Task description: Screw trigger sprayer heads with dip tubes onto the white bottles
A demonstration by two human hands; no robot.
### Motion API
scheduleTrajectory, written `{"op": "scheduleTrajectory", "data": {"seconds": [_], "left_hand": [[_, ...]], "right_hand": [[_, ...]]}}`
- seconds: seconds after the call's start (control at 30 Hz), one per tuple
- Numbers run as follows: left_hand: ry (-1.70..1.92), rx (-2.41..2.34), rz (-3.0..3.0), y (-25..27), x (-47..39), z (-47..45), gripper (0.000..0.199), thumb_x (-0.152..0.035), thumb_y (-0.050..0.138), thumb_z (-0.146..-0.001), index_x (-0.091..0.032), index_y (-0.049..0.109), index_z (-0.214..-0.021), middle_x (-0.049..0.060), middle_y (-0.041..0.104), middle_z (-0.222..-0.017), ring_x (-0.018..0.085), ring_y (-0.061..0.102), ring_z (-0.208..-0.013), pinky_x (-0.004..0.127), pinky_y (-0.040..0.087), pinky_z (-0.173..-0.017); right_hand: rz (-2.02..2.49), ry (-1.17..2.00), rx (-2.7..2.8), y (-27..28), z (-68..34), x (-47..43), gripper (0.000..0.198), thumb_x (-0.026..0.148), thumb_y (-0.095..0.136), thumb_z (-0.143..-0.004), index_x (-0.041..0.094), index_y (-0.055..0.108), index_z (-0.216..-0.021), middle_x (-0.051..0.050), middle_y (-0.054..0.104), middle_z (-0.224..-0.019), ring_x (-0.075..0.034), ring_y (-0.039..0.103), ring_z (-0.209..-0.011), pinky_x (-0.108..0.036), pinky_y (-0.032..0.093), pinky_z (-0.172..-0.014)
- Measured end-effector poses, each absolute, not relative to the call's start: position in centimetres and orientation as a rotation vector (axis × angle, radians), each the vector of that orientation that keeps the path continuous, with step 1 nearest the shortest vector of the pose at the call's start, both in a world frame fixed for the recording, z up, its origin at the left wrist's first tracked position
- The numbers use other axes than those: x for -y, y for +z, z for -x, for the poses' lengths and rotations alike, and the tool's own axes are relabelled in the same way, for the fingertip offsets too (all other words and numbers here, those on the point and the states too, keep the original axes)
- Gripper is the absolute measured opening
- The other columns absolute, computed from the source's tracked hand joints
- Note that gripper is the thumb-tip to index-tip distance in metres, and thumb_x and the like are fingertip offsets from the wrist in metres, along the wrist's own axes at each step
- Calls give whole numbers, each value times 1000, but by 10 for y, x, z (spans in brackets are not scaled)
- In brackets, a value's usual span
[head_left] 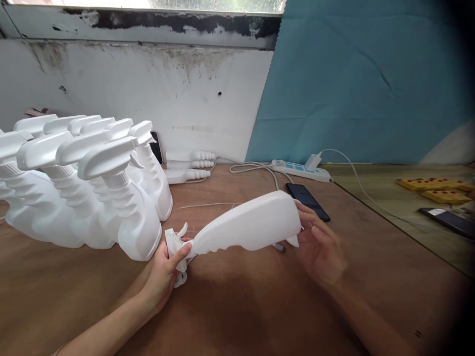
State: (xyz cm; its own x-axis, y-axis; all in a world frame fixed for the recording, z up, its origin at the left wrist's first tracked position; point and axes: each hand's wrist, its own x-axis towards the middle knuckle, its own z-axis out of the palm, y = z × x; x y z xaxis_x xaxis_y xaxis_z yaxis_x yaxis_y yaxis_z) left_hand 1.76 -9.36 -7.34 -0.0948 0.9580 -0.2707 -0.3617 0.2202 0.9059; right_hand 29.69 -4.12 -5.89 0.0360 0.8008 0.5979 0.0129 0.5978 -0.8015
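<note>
My left hand (pixel 163 277) is closed round the neck end of a white plastic spray bottle (pixel 248 222), its thumb on the collar. The bare trigger sprayer (pixel 175 245) at that end has no smooth cover over it. Held above the table, the bottle lies nearly level, its base to the right and slightly higher. My right hand (pixel 322 247), a little blurred, is at the base with its fingers curled partly behind it. A small white plastic piece (pixel 293 241) pokes out below the base beside these fingers; most of it is hidden.
Several white spray bottles (pixel 139 222) with covered heads stand in rows at left. More white bottles (pixel 185 175) lie by the wall. A phone (pixel 308 201), a power strip (pixel 302 170) with cables and a pen (pixel 279 247) are behind the held bottle. Yellow trays (pixel 430 184) lie far right.
</note>
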Motion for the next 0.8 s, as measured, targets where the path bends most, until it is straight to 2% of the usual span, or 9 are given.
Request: {"op": "scheduleTrajectory", "data": {"seconds": [0.1, 0.17, 0.27, 0.37, 0.53, 0.6, 0.7, 0.8], "left_hand": [[1263, -1151, -681, -74, 92, -18, 38, -36, 67, -71, -19, 48, -100, -1, 59, -91, 13, 55, -84, 28, 40, -82], [1265, -1150, -688, -74, 92, -18, 37, -36, 66, -72, -19, 49, -99, -1, 59, -90, 13, 56, -83, 26, 41, -81], [1264, -1148, -699, -74, 92, -18, 36, -36, 66, -72, -18, 50, -98, -1, 59, -88, 12, 56, -82, 25, 41, -79], [1279, -1117, -699, -75, 93, -18, 33, -35, 66, -72, -19, 51, -96, -2, 59, -85, 12, 56, -80, 25, 43, -77], [1323, -1121, -710, -75, 93, -18, 32, -33, 69, -69, -18, 55, -94, -2, 58, -80, 13, 57, -78, 24, 44, -72], [1315, -1141, -704, -73, 93, -19, 37, -33, 70, -67, -17, 56, -97, -1, 59, -81, 14, 57, -78, 24, 45, -71], [1299, -1155, -687, -71, 92, -19, 43, -34, 70, -66, -16, 57, -102, 1, 61, -83, 15, 58, -81, 24, 46, -72], [1292, -1129, -685, -70, 92, -19, 46, -34, 70, -68, -18, 54, -107, 1, 63, -86, 15, 59, -84, 24, 47, -74]], "right_hand": [[689, 757, 1368, -56, -297, 42, 30, 26, 50, -78, 26, 65, -103, -5, 55, -120, -28, 42, -120, -46, 36, -96], [740, 765, 1344, -54, -295, 44, 33, 20, 58, -73, 31, 65, -103, -2, 60, -114, -27, 46, -116, -43, 38, -95], [817, 753, 1340, -51, -293, 46, 38, 19, 65, -68, 35, 64, -103, -1, 63, -106, -26, 52, -108, -41, 43, -87], [849, 704, 1344, -52, -295, 44, 32, 26, 70, -65, 30, 66, -97, -4, 61, -100, -25, 55, -95, -37, 46, -74], [886, 653, 1290, -58, -299, 38, 23, 28, 75, -60, 24, 62, -78, 1, 51, -74, -14, 50, -68, -27, 42, -59], [853, 641, 1256, -60, -298, 37, 22, 27, 76, -60, 23, 57, -72, 1, 52, -76, -14, 51, -72, -26, 43, -62], [795, 671, 1255, -60, -296, 39, 17, 30, 69, -68, 23, 54, -68, -3, 57, -96, -18, 53, -93, -32, 45, -76], [757, 742, 1311, -58, -296, 41, 10, 32, 58, -78, 24, 61, -83, -5, 56, -113, -23, 51, -108, -41, 40, -90]]}}
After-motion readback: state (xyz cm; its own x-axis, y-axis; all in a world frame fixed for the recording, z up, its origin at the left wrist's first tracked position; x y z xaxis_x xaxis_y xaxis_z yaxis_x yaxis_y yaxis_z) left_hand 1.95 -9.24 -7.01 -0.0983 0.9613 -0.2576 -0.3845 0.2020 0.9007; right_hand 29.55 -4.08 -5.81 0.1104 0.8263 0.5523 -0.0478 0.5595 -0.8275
